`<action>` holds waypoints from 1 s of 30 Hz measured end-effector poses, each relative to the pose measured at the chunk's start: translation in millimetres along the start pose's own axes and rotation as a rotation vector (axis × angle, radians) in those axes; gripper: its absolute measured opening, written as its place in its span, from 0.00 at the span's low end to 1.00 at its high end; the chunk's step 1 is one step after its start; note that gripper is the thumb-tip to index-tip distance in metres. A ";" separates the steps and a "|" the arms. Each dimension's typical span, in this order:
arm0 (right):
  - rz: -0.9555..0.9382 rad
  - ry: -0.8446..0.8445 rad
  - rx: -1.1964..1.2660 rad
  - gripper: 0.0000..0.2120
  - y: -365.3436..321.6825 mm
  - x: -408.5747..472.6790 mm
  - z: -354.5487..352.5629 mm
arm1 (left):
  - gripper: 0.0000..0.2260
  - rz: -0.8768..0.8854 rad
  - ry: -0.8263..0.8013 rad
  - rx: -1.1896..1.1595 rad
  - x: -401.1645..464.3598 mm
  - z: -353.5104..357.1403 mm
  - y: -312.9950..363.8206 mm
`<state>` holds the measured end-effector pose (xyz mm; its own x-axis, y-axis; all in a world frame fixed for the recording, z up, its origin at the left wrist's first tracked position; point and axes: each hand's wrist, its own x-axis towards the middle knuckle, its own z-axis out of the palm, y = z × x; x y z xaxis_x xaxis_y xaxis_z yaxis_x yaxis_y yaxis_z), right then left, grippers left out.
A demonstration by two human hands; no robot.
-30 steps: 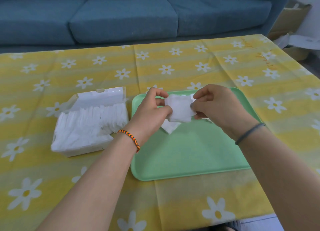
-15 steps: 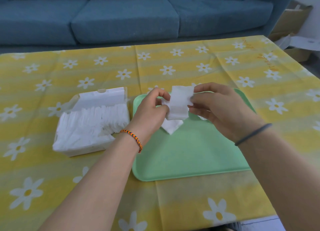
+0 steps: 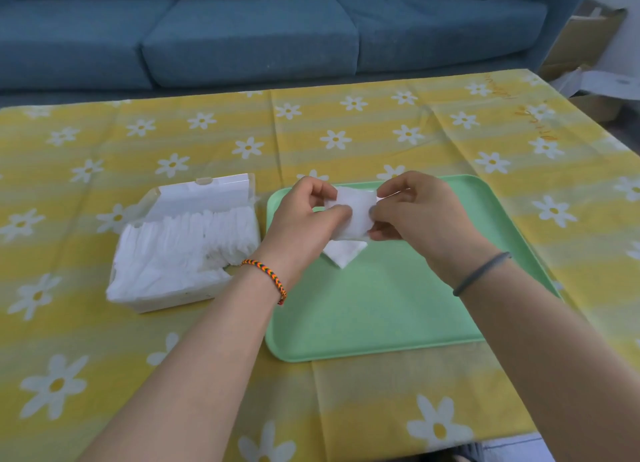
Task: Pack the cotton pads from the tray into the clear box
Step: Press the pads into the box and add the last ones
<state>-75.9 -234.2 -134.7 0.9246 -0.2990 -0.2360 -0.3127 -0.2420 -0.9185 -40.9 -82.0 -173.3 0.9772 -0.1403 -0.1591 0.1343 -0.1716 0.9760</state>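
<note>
A small stack of white square cotton pads (image 3: 355,212) is held above the far left part of the green tray (image 3: 388,309). My left hand (image 3: 304,219) pinches its left edge and my right hand (image 3: 419,215) pinches its right edge. Under the hands another cotton pad (image 3: 344,253) lies on the tray, partly hidden. Left of the tray stands the clear box (image 3: 180,243), its lid tipped open at the back, packed with rows of white pads.
A yellow tablecloth with white daisies (image 3: 346,132) covers the table. A blue sofa (image 3: 249,35) runs behind the table's far edge. Cardboard boxes (image 3: 588,45) sit on the floor at the far right.
Both hands have kept hold of the pad stack and shifted it slightly, raising it and then squaring it between the fingertips. The box and the tray have stayed put.
</note>
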 end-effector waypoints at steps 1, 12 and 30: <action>-0.005 0.005 -0.030 0.08 1.5 0.1 0.1 | 0.11 0.007 0.008 0.011 -0.3 -0.4 -0.6; 0.255 -0.142 0.191 0.35 -4.1 3.0 36.6 | 0.17 -0.058 -0.061 0.004 -13.8 13.9 9.4; -0.451 -0.222 -0.738 0.28 32.7 -0.4 33.5 | 0.16 0.022 0.181 0.301 -5.5 -28.9 8.8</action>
<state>-79.2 -211.0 -175.3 0.9904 0.1356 -0.0281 0.1015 -0.8487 -0.5190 -40.3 -54.5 -159.6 0.9962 0.0234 -0.0835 0.0851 -0.4540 0.8869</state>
